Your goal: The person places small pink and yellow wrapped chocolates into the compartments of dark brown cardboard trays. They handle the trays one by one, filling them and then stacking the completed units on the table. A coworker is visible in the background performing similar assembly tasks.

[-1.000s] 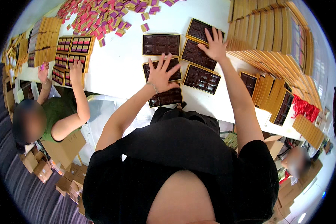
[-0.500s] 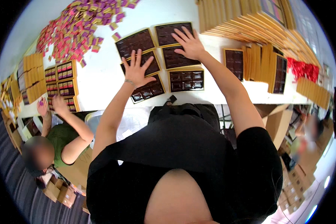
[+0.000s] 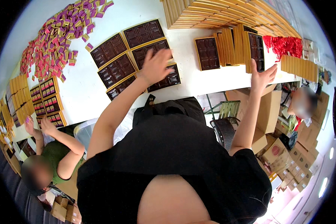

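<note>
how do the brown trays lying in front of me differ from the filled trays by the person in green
The brown trays show bare, dark compartments, while the filled trays hold rows of small pieces in pink and gold. The brown trays also look larger in this view than the filled trays, which lie farther out toward the left rim. Both have gold edges and lie on the white table.

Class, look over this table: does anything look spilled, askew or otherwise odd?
Slightly: the left column of dark trays slants against the right column. The small wrapped pieces also lie loosely scattered, unlike the tidy gold stack. No clear damage shows.
</note>
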Tool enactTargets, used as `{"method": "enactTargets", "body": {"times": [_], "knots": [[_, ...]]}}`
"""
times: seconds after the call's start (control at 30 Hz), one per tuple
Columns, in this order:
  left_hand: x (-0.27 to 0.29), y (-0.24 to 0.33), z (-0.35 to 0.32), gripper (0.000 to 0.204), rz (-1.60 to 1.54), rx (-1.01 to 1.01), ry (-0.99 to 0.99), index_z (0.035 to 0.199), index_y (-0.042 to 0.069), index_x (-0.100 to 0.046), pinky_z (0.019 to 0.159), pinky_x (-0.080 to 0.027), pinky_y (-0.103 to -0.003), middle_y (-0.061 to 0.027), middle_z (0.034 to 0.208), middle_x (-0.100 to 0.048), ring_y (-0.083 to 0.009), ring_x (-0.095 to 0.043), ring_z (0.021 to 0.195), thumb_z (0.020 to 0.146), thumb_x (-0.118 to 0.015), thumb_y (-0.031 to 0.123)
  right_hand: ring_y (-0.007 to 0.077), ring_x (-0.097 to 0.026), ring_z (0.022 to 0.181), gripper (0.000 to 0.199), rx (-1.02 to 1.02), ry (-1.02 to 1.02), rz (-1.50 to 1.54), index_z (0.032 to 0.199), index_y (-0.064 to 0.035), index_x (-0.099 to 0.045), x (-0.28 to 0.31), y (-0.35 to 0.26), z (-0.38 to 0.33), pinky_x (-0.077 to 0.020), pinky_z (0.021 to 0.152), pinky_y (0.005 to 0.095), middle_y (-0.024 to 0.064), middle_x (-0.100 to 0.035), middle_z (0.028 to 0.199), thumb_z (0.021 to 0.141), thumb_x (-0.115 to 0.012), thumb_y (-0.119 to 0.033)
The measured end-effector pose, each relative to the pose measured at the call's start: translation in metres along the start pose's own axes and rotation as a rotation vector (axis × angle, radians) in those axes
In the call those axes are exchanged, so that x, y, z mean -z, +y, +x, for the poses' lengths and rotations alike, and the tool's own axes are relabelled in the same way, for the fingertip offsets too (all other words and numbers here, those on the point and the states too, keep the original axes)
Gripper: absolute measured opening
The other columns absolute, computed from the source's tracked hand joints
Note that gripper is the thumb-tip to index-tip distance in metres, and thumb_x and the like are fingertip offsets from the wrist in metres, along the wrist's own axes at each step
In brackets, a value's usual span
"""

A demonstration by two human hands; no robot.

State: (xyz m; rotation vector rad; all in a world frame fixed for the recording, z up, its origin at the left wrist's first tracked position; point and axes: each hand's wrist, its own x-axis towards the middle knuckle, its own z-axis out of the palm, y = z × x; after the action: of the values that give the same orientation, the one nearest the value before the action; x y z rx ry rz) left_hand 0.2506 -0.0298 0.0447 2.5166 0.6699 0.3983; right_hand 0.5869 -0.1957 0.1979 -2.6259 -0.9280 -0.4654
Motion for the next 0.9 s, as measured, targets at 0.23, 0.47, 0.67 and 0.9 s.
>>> {"method": "enactTargets", "body": {"times": [0.23, 0.47, 0.67, 0.9], "knots": [[-0.088, 0.073, 0.165, 0.113, 0.110, 0.120, -0.200, 0.149, 0.010, -0.016, 0.107, -0.020, -0.065, -0.0195, 0.153, -0.018, -0.0373, -0.016, 0.142, 0.065, -0.077, 0.055, 0.0528, -0.029, 0.125, 0.114, -0.034, -0.391, -0.146, 0.149, -0.0145, -0.022, -0.022, 0.014, 0.026, -0.0372, 0.099, 0.0564, 0.0309, -0.026, 0.141, 0.060, -0.077, -0.060], [-0.107, 0.027, 0.195, 0.092, -0.122, 0.259, -0.486, 0.124, 0.005, -0.051, 0.087, -0.046, -0.043, -0.0180, 0.110, -0.061, -0.0316, -0.058, 0.105, 0.053, -0.083, 0.055, 0.0471, -0.030, 0.124, 0.112, 0.058, -0.233, -0.025, 0.147, -0.0099, -0.025, -0.034, 0.009, 0.012, -0.0345, 0.098, 0.0580, 0.0290, -0.030, 0.138, 0.058, -0.082, -0.049], [0.020, 0.012, 0.042, 0.064, -0.702, 0.450, 0.043, 0.103, -0.002, -0.063, 0.077, -0.049, -0.040, -0.0161, 0.094, -0.068, -0.0273, -0.063, 0.087, 0.065, -0.078, 0.047, 0.0418, -0.033, 0.125, 0.110, 0.439, -0.003, 0.361, 0.143, -0.0019, -0.030, -0.008, 0.027, -0.042, -0.0276, 0.104, 0.0530, 0.0242, -0.036, 0.136, 0.057, -0.085, -0.042], [0.126, -0.122, -0.269, 0.056, -0.277, 1.480, 0.879, 0.109, 0.000, -0.064, 0.076, -0.054, -0.032, -0.0125, 0.100, -0.069, -0.0222, -0.068, 0.085, 0.072, -0.081, 0.039, 0.0432, -0.036, 0.123, 0.102, 1.112, -1.037, 0.524, 0.141, -0.0126, -0.036, -0.049, -0.054, -0.153, -0.0289, 0.106, 0.0502, 0.0203, -0.038, 0.134, 0.050, -0.082, -0.023]]}}
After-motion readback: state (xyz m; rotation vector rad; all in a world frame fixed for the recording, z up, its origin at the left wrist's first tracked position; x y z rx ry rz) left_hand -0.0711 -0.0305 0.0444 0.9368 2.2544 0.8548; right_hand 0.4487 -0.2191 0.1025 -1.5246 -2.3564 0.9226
